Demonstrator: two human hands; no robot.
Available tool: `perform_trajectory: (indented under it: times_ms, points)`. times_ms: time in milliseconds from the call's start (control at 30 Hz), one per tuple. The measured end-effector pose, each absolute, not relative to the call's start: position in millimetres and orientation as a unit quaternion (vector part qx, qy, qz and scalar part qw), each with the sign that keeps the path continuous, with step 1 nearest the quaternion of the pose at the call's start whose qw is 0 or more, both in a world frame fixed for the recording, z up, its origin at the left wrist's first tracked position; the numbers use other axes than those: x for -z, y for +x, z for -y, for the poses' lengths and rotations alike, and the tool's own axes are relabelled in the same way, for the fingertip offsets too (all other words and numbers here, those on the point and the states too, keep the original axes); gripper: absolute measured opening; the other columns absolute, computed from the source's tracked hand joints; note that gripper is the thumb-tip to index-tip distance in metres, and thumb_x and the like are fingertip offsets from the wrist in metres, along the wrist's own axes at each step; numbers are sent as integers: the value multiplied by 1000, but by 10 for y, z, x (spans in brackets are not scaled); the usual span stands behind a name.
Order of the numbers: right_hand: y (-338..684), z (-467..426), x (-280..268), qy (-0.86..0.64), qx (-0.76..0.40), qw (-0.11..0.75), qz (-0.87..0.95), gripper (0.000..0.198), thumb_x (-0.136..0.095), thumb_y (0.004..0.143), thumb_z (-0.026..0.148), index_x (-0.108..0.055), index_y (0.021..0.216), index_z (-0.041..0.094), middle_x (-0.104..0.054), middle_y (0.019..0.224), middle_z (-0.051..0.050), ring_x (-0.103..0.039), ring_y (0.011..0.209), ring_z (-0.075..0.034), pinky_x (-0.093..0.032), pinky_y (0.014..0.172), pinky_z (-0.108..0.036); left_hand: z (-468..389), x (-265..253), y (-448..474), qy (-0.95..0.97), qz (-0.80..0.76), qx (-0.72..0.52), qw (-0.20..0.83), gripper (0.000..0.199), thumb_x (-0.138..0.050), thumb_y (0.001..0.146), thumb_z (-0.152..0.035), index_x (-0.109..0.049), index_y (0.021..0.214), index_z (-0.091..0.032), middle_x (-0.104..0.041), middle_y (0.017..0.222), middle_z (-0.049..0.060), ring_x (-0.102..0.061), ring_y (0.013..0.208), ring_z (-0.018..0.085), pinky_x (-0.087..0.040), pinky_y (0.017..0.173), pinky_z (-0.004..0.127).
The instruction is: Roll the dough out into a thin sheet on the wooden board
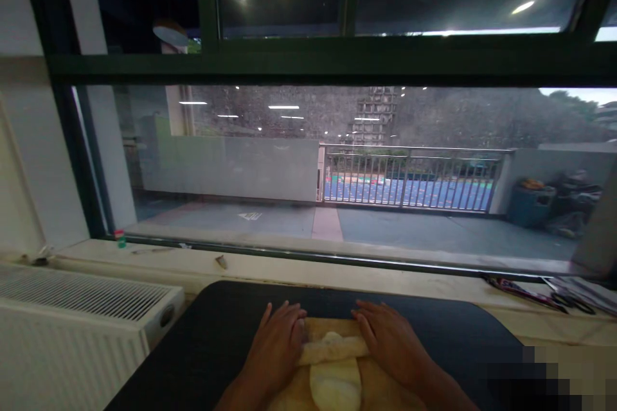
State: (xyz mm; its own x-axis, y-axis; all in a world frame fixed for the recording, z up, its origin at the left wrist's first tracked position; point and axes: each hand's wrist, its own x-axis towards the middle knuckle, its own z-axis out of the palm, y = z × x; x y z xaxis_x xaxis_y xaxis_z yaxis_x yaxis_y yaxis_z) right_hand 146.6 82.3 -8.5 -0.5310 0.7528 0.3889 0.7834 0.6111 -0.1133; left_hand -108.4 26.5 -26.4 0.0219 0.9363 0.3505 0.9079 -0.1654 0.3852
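Head view shows two bare hands low in the picture, at about 6 o'clock, on a wooden board (380, 392) that lies on a dark tabletop (202, 334).

The pale dough (335, 382) lies on the board between the hands. A thin rolling pin (332, 350) lies across the dough, and both hands press on it.

What could go wrong? The dough looks soft, so it may stick to the pin and tear if the hands push too hard. The board sits near the tabletop edge at 6 o'clock, so a strong push could make it slide. The light is dim, so thin spots in the dough are hard to see.

The left hand (279, 343) is flat and spread, fingers apart, palm down on the pin's left end. The right hand (390, 340) is the same on the right end. Neither hand is closed around anything.

At 3 o'clock some scissors (573, 302) lie on the window sill (193, 263).
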Motion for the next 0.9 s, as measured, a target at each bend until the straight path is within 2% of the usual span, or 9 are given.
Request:
perform_trajectory:
  times_ms: [100,200,467,667,800,900]
  points:
    - [1393,-734,-1,-438,93,242,861,41,-32,101,26,-69,84,21,-69,88,-6,-64,84,-20,-44,79,-33,-253,269,-1093,715,-637,-285,48,39,-35,96,-23,-65,122,-25,-66,130,6,-53,128,21,-22,119,54]
    - [1353,-683,-41,-439,107,250,857,40,-33,101,25,-66,79,21,-66,77,-4,-62,72,-17,-41,69,-30,-216,213,-1085,710,-637,-287,83,40,-38,93,-21,-65,122,-24,-66,130,5,-54,127,20,-21,120,52]
    - [1309,-912,75,-450,100,210,862,41,-30,101,22,-68,84,22,-70,86,-5,-65,82,-18,-42,79,-30,-242,262,-1100,714,-630,-296,83,44,-34,91,-18,-64,122,-24,-66,128,5,-56,122,18,-20,120,48]
    - [1177,-1281,-72,-440,105,158,878,45,-38,100,31,-68,68,18,-69,69,-9,-65,68,-20,-40,66,-30,-283,246,-1087,693,-638,-318,105,43,-32,91,-18,-67,116,-23,-69,119,4,-58,114,19,-40,106,37]
    - [1201,-1231,-218,-430,121,171,878,44,-32,102,29,-69,79,18,-70,78,-9,-65,78,-21,-40,75,-32,-272,252,-1083,690,-632,-338,100,44,-30,92,-20,-69,113,-22,-70,117,5,-59,112,19,-40,104,35]
    - [1268,-1138,-120,-433,119,177,876,45,-27,104,27,-68,90,19,-70,88,-7,-64,86,-19,-40,79,-30,-273,267,-1082,696,-623,-345,97,42,-33,91,-21,-69,113,-23,-70,116,5,-59,111,20,-41,102,35]
